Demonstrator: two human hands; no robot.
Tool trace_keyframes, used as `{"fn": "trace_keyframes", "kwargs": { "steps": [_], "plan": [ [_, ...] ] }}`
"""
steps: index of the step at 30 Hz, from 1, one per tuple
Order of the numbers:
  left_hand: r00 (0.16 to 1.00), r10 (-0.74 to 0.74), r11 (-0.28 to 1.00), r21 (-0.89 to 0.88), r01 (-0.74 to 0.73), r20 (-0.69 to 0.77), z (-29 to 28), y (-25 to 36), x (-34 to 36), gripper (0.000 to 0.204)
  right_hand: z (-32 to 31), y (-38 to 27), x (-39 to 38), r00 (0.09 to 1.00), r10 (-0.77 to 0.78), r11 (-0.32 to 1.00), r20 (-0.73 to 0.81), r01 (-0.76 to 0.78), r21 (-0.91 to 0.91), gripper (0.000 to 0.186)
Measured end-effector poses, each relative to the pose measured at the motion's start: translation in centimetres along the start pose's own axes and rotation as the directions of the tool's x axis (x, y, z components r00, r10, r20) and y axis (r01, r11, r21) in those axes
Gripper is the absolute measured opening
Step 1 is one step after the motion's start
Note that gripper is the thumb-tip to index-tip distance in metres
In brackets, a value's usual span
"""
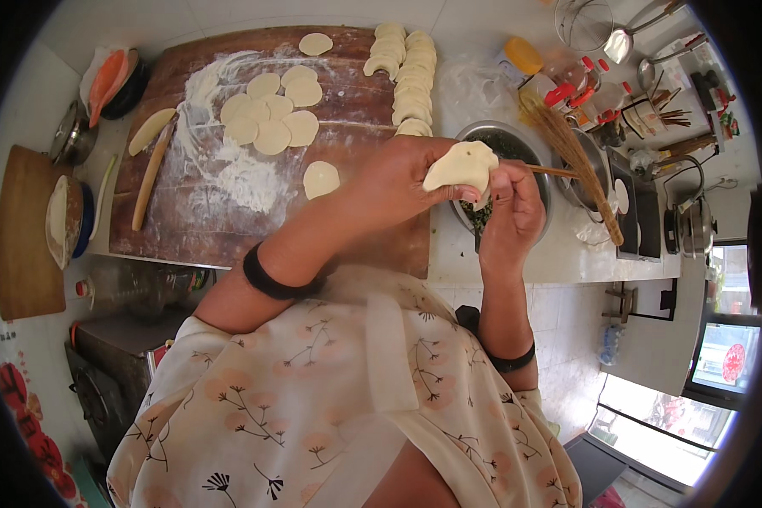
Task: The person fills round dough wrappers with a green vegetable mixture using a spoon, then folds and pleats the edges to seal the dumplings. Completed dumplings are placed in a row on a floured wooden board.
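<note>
My left hand [402, 178] holds a dumpling [464, 166], its pale dough wrapper folded over, above the edge of a metal bowl. My right hand [516, 207] has its thumb and fingers closed on the dumpling's right edge. Below both hands, the metal bowl [543, 222] contains dark green chopped filling [481, 217], partly hidden by the hands. Chopsticks [554, 171] stick out to the right from behind my right hand; I cannot tell if that hand touches them. A single round wrapper [321, 179] lies on the board close to my left forearm.
The floured wooden board [356, 220] carries overlapping round wrappers [271, 135], a rolling pin [152, 178] and a dough roll [151, 132]. Finished dumplings [412, 89] stand in rows at its far right edge. A straw brush [580, 165] leans beside the bowl, near bottles [580, 76] and a sink [639, 216].
</note>
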State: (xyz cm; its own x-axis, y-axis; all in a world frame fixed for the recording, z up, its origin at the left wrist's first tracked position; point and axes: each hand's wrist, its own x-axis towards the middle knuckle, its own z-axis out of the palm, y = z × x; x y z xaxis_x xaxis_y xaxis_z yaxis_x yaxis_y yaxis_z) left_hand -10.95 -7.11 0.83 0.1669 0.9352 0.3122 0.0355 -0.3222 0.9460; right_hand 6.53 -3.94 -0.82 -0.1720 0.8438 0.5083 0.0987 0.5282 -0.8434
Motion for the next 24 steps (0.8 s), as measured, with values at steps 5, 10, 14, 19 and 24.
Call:
{"fn": "trace_keyframes", "kwargs": {
  "steps": [5,10,14,19,24],
  "plan": [
    [0.992,-0.064,0.987,0.155,0.047,0.108,-0.8,0.3,-0.5,0.033,0.2,-0.2,0.0,0.998,-0.039,0.999,0.039,0.039,-0.008,0.012],
    [0.988,-0.142,0.987,-0.063,0.145,0.055,-0.5,0.3,-0.9,0.03,0.3,-0.8,-0.3,0.996,-0.086,0.991,0.038,0.089,-0.102,0.008],
    [0.975,-0.189,0.978,0.113,0.176,0.116,-1.1,0.2,-1.1,0.031,0.6,-0.7,-0.3,0.994,-0.105,0.992,0.019,0.106,-0.072,0.009],
    [0.981,-0.176,0.982,-0.058,0.181,0.08,-1.0,0.0,-1.5,0.027,0.8,-0.3,-0.2,0.98,-0.189,0.972,0.058,0.195,-0.128,0.007],
    [0.967,-0.212,0.973,0.126,0.195,0.142,-1.8,-0.1,-1.6,0.025,1.5,-0.2,-0.4,0.992,-0.112,0.991,0.056,0.116,-0.067,0.007]
  ]
}}
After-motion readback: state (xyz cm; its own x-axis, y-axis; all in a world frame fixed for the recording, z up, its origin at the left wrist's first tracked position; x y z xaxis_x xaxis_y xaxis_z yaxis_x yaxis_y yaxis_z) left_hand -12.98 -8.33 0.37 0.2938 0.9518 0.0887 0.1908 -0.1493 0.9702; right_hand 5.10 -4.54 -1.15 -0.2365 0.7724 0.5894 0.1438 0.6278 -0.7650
